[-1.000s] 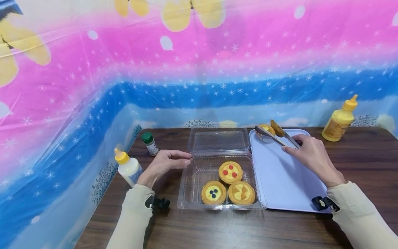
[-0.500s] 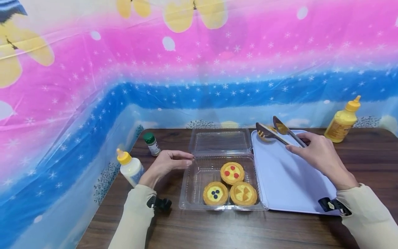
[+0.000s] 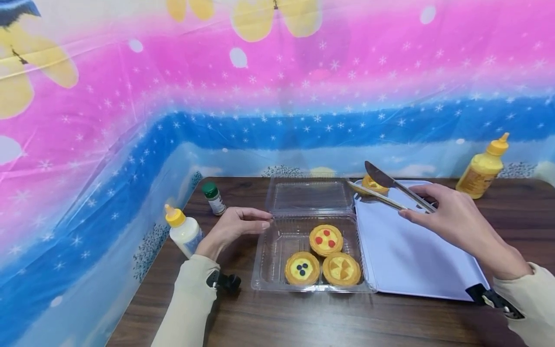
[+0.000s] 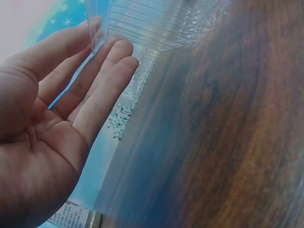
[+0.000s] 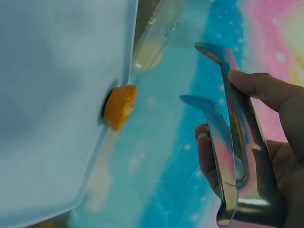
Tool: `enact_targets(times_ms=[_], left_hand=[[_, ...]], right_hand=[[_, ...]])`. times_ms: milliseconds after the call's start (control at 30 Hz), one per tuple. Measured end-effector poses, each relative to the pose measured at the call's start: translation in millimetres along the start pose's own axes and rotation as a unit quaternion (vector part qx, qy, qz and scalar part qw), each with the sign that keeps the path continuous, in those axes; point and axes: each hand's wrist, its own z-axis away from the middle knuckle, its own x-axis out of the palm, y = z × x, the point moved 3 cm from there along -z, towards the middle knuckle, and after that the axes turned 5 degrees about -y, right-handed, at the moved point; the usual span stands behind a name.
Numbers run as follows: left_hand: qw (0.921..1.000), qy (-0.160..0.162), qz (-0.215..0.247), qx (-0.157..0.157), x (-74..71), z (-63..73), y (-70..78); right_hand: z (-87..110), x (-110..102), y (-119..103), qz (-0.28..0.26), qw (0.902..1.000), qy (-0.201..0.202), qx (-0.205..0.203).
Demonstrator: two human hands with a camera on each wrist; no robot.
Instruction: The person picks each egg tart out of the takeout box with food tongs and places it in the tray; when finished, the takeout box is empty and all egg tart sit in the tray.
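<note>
My left hand (image 3: 236, 226) pinches the left rim of a clear plastic container (image 3: 270, 262) between thumb and fingertips. Its lid (image 3: 310, 196) lies folded back. Inside sit a tart with red pieces (image 3: 326, 240), a tart with dark blue berries (image 3: 302, 268) and a tart with orange wedges (image 3: 341, 269). Metal tongs (image 5: 254, 156) are in my right hand (image 3: 461, 219), thumb on one arm and fingers on the other. Their tips are spread and hold nothing. One more tart (image 5: 119, 108) rests at the far-left edge of the pale tray (image 3: 416, 255), apart from the tongs.
A green-capped shaker (image 3: 214, 198) and a white squeeze bottle (image 3: 185, 233) stand left of the container. At the back right is a yellow squeeze bottle (image 3: 481, 168). A patterned cloth (image 3: 277, 96) hangs behind the brown wooden table (image 3: 303, 318).
My right hand has moved right and turned, swinging the tongs to a different tilt over the tray's far end. The left hand stays at the container's rim.
</note>
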Motion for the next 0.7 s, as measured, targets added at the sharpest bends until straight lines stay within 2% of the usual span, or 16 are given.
enact_targets(times_ms=[167,367,700], left_hand=[[0.9998,-0.009,0.016,0.007,0.0,0.3,0.6],[0.9996,-0.013,0.025,0.01,-0.2,1.3,2.6],[0.9993,-0.015,0.035,0.006,0.2,2.0,2.9]], right_hand=[[7.0,-4.8,-16.6,0.012,0.9984,0.0,-0.056],[15.0,-3.6,-32.3,0.014,0.9913,-0.015,-0.13],[15.4,5.3,-50.9,-0.007,0.9715,-0.107,-0.211]])
